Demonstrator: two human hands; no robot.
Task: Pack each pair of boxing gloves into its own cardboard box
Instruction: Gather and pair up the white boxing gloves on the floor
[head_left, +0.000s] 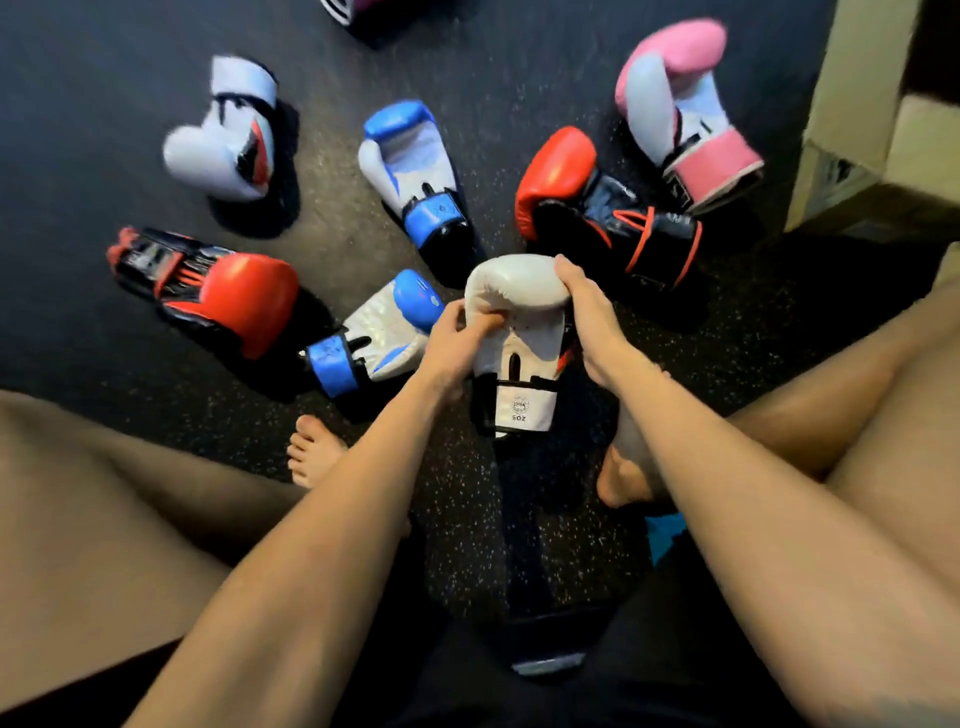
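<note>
Both hands, left hand (457, 338) and right hand (592, 322), clasp the white glove (514, 312) above the floor; you next fetch its mate (223, 140) at far left, then the box (852, 130).

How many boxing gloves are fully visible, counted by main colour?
White: 2, one held by the left hand and right hand, one on the floor
Blue and white: 2
Red and black: 2
Pink and white: 1
Total: 7

Held white glove (514, 312): smooth leather-look shell, soft sheen; beyond the grip, red gloves (249, 296) glossier; floor (78, 130) matt dark rubber, speckled, grainy; cardboard box (852, 130) dull, papery.
</note>
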